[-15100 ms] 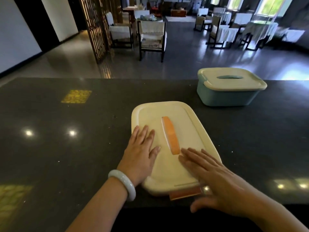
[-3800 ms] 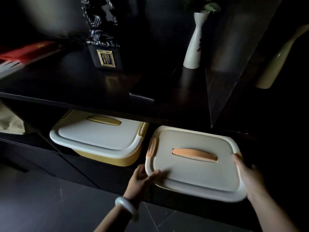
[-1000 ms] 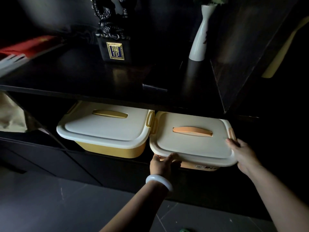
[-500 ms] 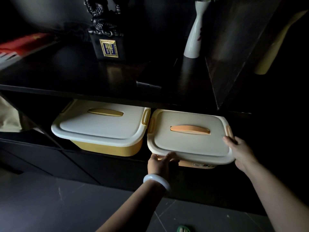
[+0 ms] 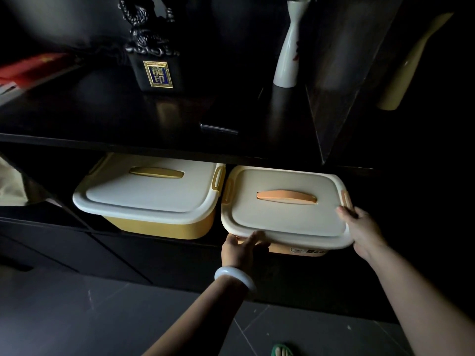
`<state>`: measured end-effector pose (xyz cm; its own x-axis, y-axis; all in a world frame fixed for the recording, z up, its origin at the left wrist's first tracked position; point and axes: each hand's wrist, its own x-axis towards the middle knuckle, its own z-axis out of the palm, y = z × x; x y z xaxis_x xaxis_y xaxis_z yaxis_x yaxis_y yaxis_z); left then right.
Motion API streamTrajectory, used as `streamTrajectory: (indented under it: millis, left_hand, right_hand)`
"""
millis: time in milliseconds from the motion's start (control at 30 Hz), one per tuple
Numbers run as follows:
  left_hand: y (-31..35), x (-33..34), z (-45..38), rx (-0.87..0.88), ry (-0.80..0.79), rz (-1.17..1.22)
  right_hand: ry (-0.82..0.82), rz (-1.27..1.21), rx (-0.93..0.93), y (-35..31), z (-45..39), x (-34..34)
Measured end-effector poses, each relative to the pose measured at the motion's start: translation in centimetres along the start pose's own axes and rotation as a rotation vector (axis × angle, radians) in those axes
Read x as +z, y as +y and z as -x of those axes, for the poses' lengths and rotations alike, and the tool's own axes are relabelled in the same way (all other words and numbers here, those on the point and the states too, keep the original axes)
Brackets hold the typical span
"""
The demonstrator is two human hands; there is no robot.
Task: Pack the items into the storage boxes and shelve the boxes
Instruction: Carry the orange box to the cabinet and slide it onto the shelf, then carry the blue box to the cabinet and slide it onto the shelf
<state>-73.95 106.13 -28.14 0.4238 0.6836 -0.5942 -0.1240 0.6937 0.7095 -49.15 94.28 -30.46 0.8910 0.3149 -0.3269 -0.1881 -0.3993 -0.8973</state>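
An orange storage box with a cream lid (image 5: 285, 211) and an orange lid handle sits in the lower shelf bay, its front sticking out past the shelf edge. My left hand (image 5: 240, 249) grips the box's front left corner from below, thumb on the lid rim. My right hand (image 5: 363, 228) holds the right front corner, fingers lying along the lid's side. A yellow storage box with a cream lid (image 5: 151, 195) stands beside it on the left, in the same bay, almost touching it.
The dark upper shelf board (image 5: 154, 119) overhangs both boxes and carries a black ornament with a gold plaque (image 5: 154, 55) and a white vase (image 5: 288, 50). A dark divider panel (image 5: 334, 93) rises at the right. Grey floor tiles lie below.
Over the last second the orange box has stayed in the bay with both hands on the same corners; the view shifted slightly. Earlier, I pressed its lid on a counter.
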Motion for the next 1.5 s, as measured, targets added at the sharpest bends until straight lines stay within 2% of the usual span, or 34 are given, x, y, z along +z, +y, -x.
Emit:
streamTrajectory:
  millis: [533,800,933,967,1033,1100,1167,1367,1500]
  left_hand:
    - [-0.1,-0.2,0.1,0.006,-0.027,-0.008]
    - [-0.6,-0.8,-0.6,0.046,-0.042,-0.109]
    - [-0.4,-0.9,-0.5,0.042,-0.053,-0.154]
    - [-0.3,-0.9,-0.3,0.055,-0.027,-0.251]
    - [0.0,-0.8,0.3,0.12,0.0,-0.628]
    - [0.2,-0.4,1.5,0.182,-0.117,-1.181]
    - [-0.1,0.4,2.9,0.227,-0.277,-1.581]
    - [-2.8,5.3,6.0,0.547,-0.494,-1.924]
    - [-6.3,10.2,8.4,0.748,-0.64,-2.073]
  right_hand:
    - [0.001,-0.002,-0.021,-0.1,0.4,-0.1]
    - [0.099,0.204,-0.084,-0.8,2.1,-0.1]
    - [0.064,0.294,-0.116,-1.2,3.5,-0.5]
    - [0.056,0.331,-0.132,-1.3,3.9,-0.7]
    - [0.053,0.468,-0.166,-1.7,4.7,-1.1]
    - [0.05,0.629,-0.195,-2.0,5.6,-1.8]
    - [0.041,0.722,-0.217,-2.1,6.6,-2.7]
    - [0.0,0.819,-0.226,0.6,9.2,-7.6]
    - [-0.039,0.852,-0.211,3.8,11.0,-15.1]
